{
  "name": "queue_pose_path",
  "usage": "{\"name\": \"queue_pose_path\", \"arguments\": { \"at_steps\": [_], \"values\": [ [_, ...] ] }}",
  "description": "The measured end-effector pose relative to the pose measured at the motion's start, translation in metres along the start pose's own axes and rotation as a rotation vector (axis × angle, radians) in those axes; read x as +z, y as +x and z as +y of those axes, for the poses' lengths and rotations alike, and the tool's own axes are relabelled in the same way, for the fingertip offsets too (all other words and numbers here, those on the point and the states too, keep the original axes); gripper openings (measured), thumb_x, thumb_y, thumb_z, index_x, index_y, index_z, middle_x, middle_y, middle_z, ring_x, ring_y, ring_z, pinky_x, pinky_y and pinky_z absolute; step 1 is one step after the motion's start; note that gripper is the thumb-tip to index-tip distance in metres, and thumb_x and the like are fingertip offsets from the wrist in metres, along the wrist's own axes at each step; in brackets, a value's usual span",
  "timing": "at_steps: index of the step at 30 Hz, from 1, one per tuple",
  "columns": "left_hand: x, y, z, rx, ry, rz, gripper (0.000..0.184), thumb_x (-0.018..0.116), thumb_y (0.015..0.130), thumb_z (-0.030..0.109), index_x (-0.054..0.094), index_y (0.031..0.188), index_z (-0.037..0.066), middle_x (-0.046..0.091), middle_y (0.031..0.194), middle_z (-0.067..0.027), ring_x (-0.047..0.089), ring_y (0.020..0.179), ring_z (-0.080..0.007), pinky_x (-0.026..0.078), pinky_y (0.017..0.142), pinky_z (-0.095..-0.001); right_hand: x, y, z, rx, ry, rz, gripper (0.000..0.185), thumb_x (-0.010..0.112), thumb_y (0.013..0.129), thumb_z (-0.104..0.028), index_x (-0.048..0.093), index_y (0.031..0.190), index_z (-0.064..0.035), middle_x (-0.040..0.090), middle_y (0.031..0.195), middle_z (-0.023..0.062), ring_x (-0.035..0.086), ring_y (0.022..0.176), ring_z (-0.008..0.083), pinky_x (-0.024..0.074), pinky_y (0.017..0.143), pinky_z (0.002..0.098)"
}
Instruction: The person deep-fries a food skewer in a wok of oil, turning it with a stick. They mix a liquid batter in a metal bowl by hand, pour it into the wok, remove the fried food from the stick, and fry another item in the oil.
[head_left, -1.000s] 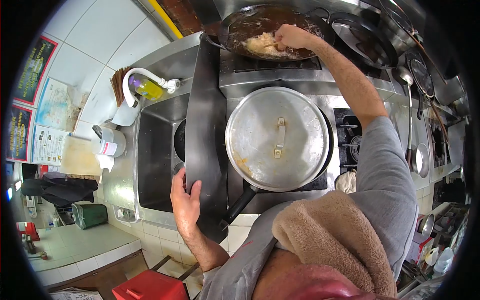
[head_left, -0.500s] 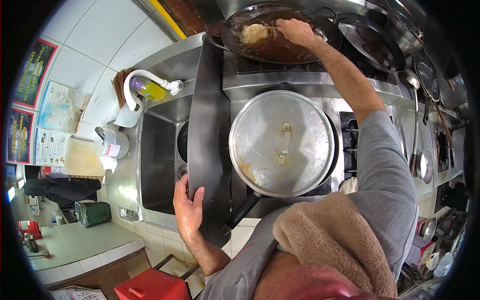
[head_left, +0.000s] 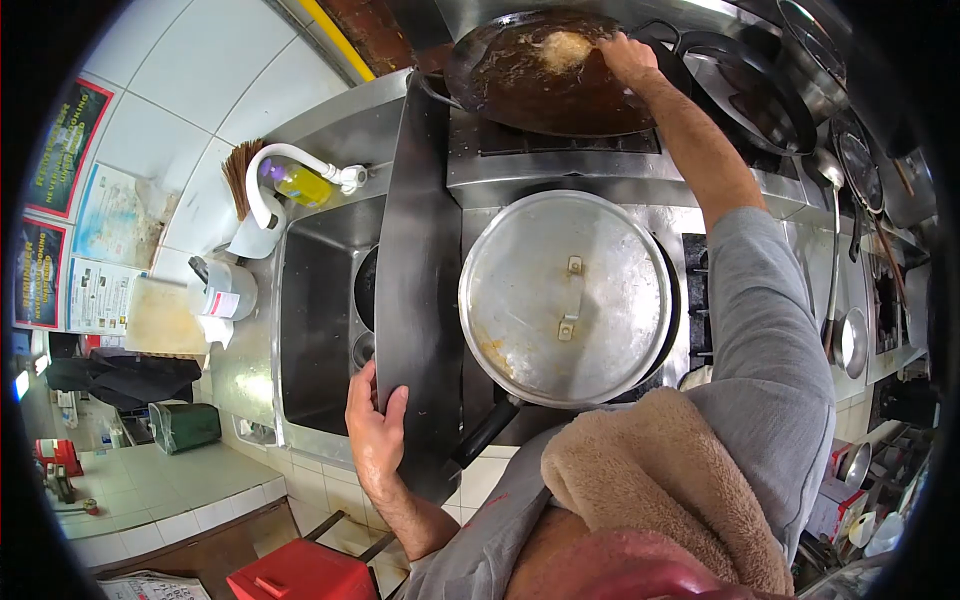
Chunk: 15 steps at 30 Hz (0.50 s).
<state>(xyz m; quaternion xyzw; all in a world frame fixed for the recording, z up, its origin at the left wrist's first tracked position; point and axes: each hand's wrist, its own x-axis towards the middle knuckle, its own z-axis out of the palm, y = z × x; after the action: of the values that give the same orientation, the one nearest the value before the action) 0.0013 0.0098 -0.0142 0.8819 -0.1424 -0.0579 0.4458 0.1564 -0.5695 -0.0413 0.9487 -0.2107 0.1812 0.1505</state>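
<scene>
A metal lid (head_left: pixel 535 300) fills the middle of the frame, flat side up, a dark rim showing past its right edge. Left of it a dark metal panel (head_left: pixel 415 250) stands between it and the sink (head_left: pixel 315 310) at centre left. A brown towel (head_left: pixel 665 480) lies over the person's shoulder at the lower right. At the top centre is a wide dark wok (head_left: pixel 490 95), with a black pan (head_left: pixel 795 125) just beside it at the upper right. Below centre left, the left hand (head_left: pixel 378 425) is at the panel's edge, thumb and fingers apart on either side of it; whether they clamp it I cannot tell. The right hand (head_left: pixel 630 62) is over the wok's right side, fingers drawn together; whether they pinch anything I cannot tell. The pale lump of food (head_left: pixel 565 50) is in the wok, just left of those fingertips.
</scene>
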Motion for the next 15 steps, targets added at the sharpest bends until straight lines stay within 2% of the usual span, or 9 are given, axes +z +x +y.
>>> {"name": "queue_pose_path", "arguments": {
  "at_steps": [2,4,8,11,15],
  "values": [
    [-0.001,0.000,0.003,0.006,0.006,0.000,0.040,0.060,0.078,0.001,0.048,0.116,-0.004,0.055,0.103,-0.0158,0.058,0.091,-0.0233,0.046,0.080,-0.0320,0.001,-0.002,0.008,0.004,0.002,-0.044,0.021,0.050,0.085,-0.015,0.061,0.102,-0.0103,0.058,0.103,0.0171,0.061,0.096,0.0326,0.0520,0.075,0.0419],
    [-0.002,-0.001,0.010,-0.080,-0.035,-0.046,0.040,0.055,0.079,-0.004,0.045,0.118,-0.005,0.053,0.111,-0.0135,0.052,0.104,-0.0212,0.041,0.089,-0.0319,-0.002,-0.005,0.015,0.030,-0.042,-0.191,0.021,0.049,0.085,-0.013,0.062,0.102,-0.0088,0.057,0.108,0.0180,0.060,0.098,0.0333,0.0521,0.076,0.0411],
    [-0.003,-0.001,0.009,-0.091,-0.034,-0.058,0.041,0.055,0.080,-0.004,0.044,0.119,-0.005,0.053,0.112,-0.0136,0.052,0.104,-0.0211,0.041,0.089,-0.0321,-0.020,-0.016,0.023,0.053,-0.036,-0.244,0.022,0.049,0.084,-0.011,0.062,0.102,-0.0069,0.058,0.108,0.0184,0.060,0.099,0.0324,0.0518,0.077,0.0407],
    [-0.002,-0.002,0.007,-0.071,-0.020,-0.057,0.042,0.054,0.080,-0.005,0.043,0.120,-0.005,0.052,0.112,-0.0137,0.052,0.105,-0.0214,0.041,0.090,-0.0323,-0.043,-0.029,0.017,-0.027,0.022,-0.358,0.024,0.050,0.082,-0.010,0.061,0.102,-0.0034,0.062,0.102,0.0180,0.061,0.096,0.0307,0.0512,0.078,0.0417],
    [-0.003,-0.003,0.009,-0.076,-0.006,-0.064,0.042,0.054,0.080,-0.005,0.043,0.121,-0.005,0.052,0.113,-0.0142,0.051,0.106,-0.0216,0.041,0.091,-0.0320,-0.049,-0.037,0.007,-0.062,0.138,-0.412,0.024,0.047,0.081,-0.010,0.058,0.100,0.0009,0.061,0.099,0.0221,0.060,0.096,0.0351,0.0494,0.078,0.0441]
  ]
}}
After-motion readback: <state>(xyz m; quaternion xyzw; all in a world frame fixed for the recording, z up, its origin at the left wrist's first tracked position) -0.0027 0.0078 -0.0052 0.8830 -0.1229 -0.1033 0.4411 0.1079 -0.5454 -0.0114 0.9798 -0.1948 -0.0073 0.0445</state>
